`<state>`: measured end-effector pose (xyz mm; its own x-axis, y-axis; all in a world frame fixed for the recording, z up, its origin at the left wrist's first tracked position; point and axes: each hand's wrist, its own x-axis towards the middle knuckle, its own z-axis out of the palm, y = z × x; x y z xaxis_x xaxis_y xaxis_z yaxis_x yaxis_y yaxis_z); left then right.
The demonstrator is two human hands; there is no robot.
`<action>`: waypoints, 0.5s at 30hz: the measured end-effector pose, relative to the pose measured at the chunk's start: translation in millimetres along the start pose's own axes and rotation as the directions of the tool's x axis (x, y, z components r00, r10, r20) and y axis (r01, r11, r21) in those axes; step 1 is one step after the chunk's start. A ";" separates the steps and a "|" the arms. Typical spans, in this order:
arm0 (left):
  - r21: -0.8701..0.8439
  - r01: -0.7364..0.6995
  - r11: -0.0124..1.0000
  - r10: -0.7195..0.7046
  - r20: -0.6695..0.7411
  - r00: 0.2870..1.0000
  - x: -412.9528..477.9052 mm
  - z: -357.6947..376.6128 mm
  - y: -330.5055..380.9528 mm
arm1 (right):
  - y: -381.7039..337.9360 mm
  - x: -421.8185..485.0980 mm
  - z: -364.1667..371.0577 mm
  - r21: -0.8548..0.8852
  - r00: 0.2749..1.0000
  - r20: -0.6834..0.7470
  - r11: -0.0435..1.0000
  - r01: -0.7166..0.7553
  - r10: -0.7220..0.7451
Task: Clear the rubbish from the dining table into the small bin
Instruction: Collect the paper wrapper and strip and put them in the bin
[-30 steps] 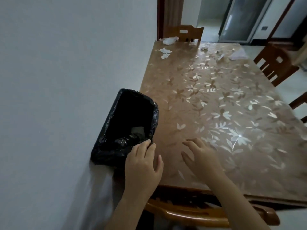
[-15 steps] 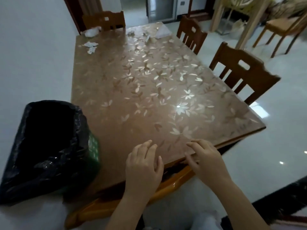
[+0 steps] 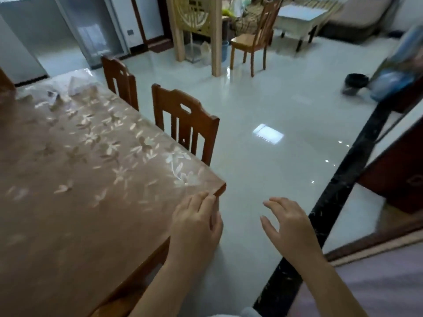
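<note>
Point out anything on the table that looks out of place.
Crumpled white paper scraps lie scattered at the far end of the table, beyond both empty hands; the rest of the floral top is bare.

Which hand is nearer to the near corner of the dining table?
Left. The left hand has its fingers at the table corner; the right hand hovers over the floor, apart from it.

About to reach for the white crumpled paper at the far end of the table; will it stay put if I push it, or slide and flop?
The white crumpled paper looks thin and creased, so probably very light and floppy. The table has a glossy cover, so a push would likely make it skid; pinching may work better. Smaller scraps beside it could scatter. It is blurred, so this is tentative.
</note>
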<state>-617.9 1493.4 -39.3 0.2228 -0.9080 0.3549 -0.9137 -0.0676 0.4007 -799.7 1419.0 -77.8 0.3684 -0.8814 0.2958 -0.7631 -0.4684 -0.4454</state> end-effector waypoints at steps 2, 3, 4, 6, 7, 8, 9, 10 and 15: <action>-0.020 -0.044 0.999 0.044 0.018 0.999 31.0 25.1 23.1 | 36.7 12.5 -14.2 -0.016 0.998 -0.036 0.998 -0.053 0.053; -0.039 -0.058 0.998 0.060 0.033 0.998 44.9 36.9 32.6 | 52.6 19.7 -19.3 -0.024 0.996 -0.050 0.997 -0.080 0.079; -0.056 -0.074 0.996 0.077 0.051 0.996 58.5 48.2 40.8 | 66.7 27.5 -23.4 -0.030 0.993 -0.062 0.994 -0.105 0.103; -0.067 -0.111 0.992 0.116 0.082 0.990 84.9 69.1 52.0 | 90.6 45.1 -26.8 -0.035 0.987 -0.083 0.990 -0.138 0.134; -0.066 -0.128 0.989 0.134 0.095 0.986 99.2 78.9 55.2 | 100.1 55.5 -26.7 -0.035 0.986 -0.091 0.989 -0.147 0.143; -0.065 -0.144 0.987 0.150 0.105 0.983 114.2 88.9 56.9 | 109.1 66.8 -25.3 -0.034 0.984 -0.096 0.988 -0.151 0.147; -0.066 -0.154 0.986 0.160 0.106 0.981 130.4 99.7 57.6 | 117.8 80.1 -23.2 -0.033 0.984 -0.097 0.988 -0.154 0.150; -0.067 -0.159 0.985 0.165 0.100 0.981 147.8 110.8 57.4 | 126.6 95.2 -20.3 -0.032 0.984 -0.096 0.987 -0.157 0.153; -0.074 -0.128 0.989 0.131 0.042 0.990 250.8 167.3 50.3 | 169.6 199.6 -6.2 -0.074 0.988 -0.059 0.986 -0.147 0.143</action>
<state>-664.8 1193.1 -71.5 0.0865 -0.9254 0.3689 -0.9071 0.0799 0.4133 -858.8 1164.0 -89.1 0.2235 -0.9342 0.2780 -0.8463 -0.3275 -0.4202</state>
